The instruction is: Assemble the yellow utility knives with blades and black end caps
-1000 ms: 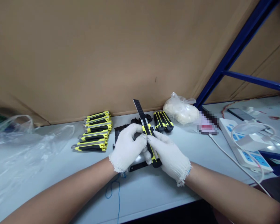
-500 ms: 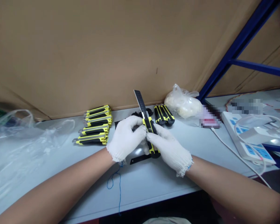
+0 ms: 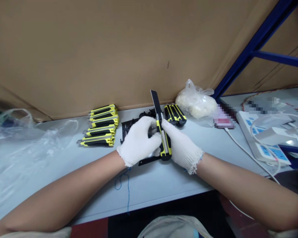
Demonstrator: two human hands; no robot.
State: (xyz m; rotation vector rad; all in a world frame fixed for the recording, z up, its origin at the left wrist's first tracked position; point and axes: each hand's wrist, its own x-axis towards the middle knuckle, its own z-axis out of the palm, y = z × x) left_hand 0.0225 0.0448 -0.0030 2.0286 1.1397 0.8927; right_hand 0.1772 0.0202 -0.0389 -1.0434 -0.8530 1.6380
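Observation:
A yellow-and-black snap-off utility knife [image 3: 165, 143] stands nearly upright in the picture, its long dark blade [image 3: 156, 103] extended away from me. My left hand [image 3: 138, 141] and my right hand [image 3: 181, 147], both in white knit gloves, meet around its handle, and the gloves' fingers press on it from either side. Behind my left hand lies a black flat plastic frame [image 3: 130, 127], partly hidden by the glove. Stacked to the left are several matching knives [image 3: 102, 125], and several more [image 3: 175, 115] lie just beyond the blade.
A bag of pale material [image 3: 196, 103] and a pixelated item [image 3: 223, 118] stand at the back right. A power strip [image 3: 259, 138] with white cables lies to the right. Crumpled clear plastic [image 3: 22, 145] covers the left. Cardboard and a blue shelf frame [image 3: 253, 49] stand behind.
The knife has turned from leaning left to nearly upright, with the blade tip swinging right. My hands stay on it. The camera has tipped down, shifting the bench higher in the picture.

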